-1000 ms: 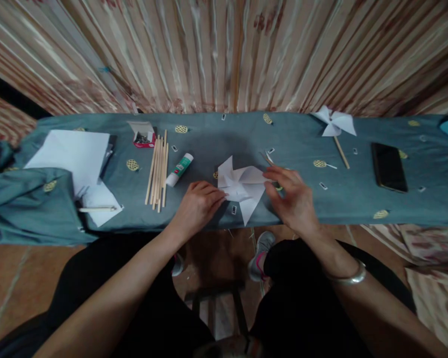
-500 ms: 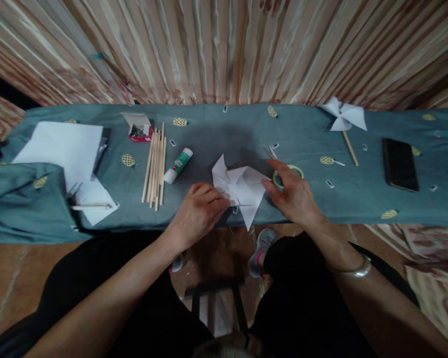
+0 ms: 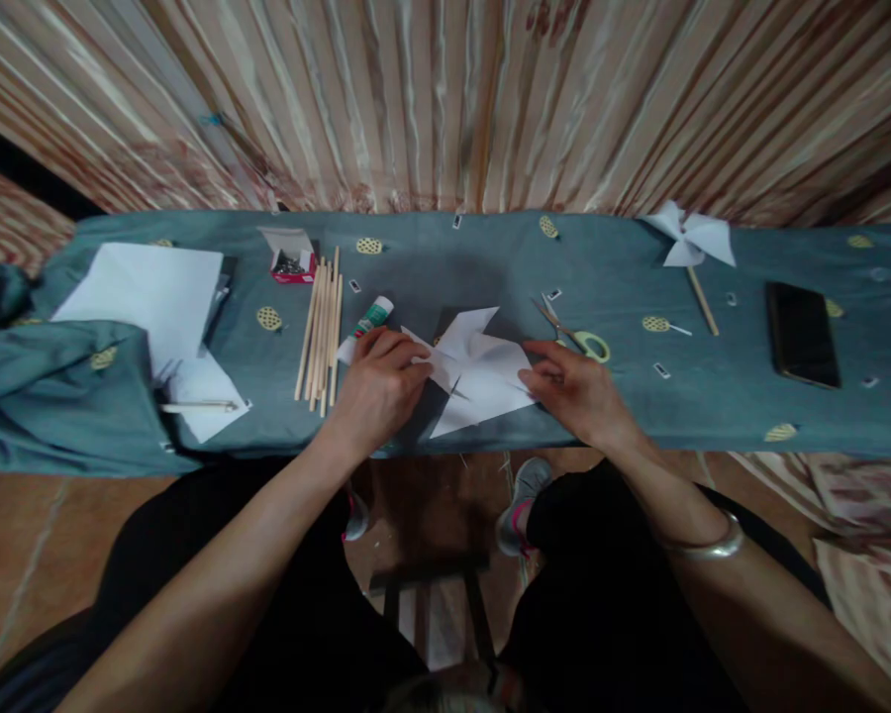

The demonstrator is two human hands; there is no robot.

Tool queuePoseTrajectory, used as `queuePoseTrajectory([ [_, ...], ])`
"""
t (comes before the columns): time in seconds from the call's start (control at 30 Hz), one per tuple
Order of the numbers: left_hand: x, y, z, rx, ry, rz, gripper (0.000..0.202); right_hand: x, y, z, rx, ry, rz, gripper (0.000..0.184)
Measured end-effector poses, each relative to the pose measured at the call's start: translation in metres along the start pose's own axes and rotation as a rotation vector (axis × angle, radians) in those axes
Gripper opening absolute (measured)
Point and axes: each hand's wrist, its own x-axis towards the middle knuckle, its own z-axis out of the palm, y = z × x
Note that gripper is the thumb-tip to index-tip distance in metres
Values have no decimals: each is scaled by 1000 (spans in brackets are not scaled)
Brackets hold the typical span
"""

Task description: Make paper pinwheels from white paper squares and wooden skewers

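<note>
A white paper pinwheel [image 3: 482,368] with folded blades lies between my hands near the table's front edge. My left hand [image 3: 387,381] is closed on the tip of its left blade. At the right side, my right hand [image 3: 573,388] pinches the blade edge between thumb and fingers. Scissors with light green handles [image 3: 592,345] lie just beyond my right hand. Behind my left hand is a green and white glue stick [image 3: 371,317], partly covered by it.
Several wooden sticks [image 3: 319,337] lie left of the glue stick, by an open red box of small metal pins [image 3: 293,265]. White paper sheets [image 3: 148,287] are at the left. A pinwheel on a stick [image 3: 689,238] and a black phone [image 3: 802,334] lie at the right.
The paper pinwheel has turned between my hands. My left hand has shifted left to another blade, and my right hand has come onto the paper, uncovering the scissors.
</note>
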Motion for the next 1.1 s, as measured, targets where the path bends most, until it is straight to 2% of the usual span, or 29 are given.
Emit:
queuePoseTrajectory([
  [0.1,-2,2,2,-52,-11,12,22,-4,5,-1,-61,42,-47,39],
  [0.23,-7,15,2,-182,-25,36,28,-4,11,-5,-160,111,-206,39],
  [0.33,-8,27,2,-223,-85,75,40,-6,9,-8,-124,58,-314,30],
  [0.47,-7,37,9,-154,-173,110,29,-10,9,-7,-97,-53,-407,29],
  [0.63,-5,42,17,-87,-147,131,16,-9,18,-4,-184,-85,-418,33],
  [0.73,-5,44,18,-61,-107,143,17,-9,21,-5,-193,-96,-425,35],
  [1.0,-6,37,17,-166,-88,56,18,-8,26,-7,-43,-104,-348,39],
  [1.1,-7,36,17,-231,-88,22,18,-8,27,-9,73,-121,-269,35],
])
